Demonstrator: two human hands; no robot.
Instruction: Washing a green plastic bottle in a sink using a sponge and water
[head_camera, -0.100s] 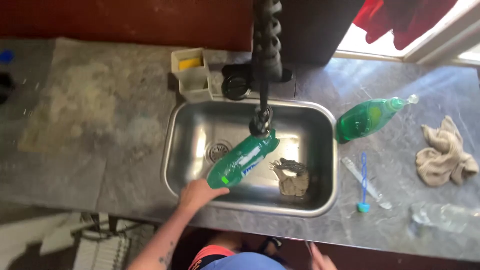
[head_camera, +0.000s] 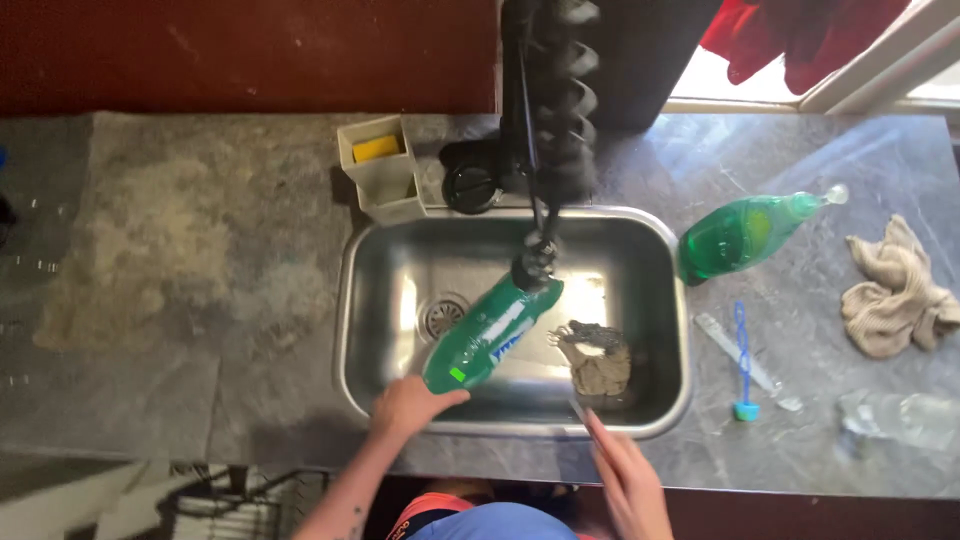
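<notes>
Steel sink (head_camera: 372, 300), left hand (head_camera: 408, 405) gripping green bottle (head_camera: 490, 335)

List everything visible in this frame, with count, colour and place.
sink: 1, steel, centre of counter
faucet: 1, black, behind the sink, spout over the basin
bottle: 1, green, tilted over the sink, neck under the spout
rag: 1, grey-brown, in the sink
caddy: 1, beige, behind the sink's left corner
sponge: 1, yellow, in the caddy
soap bottle: 1, green, lying right of the sink
cloth: 1, tan, far right
brush: 1, blue, right of the sink
counter: 1, grey stone
left hand: holds the bottle's base
right hand: open, at the sink's front edge
</notes>
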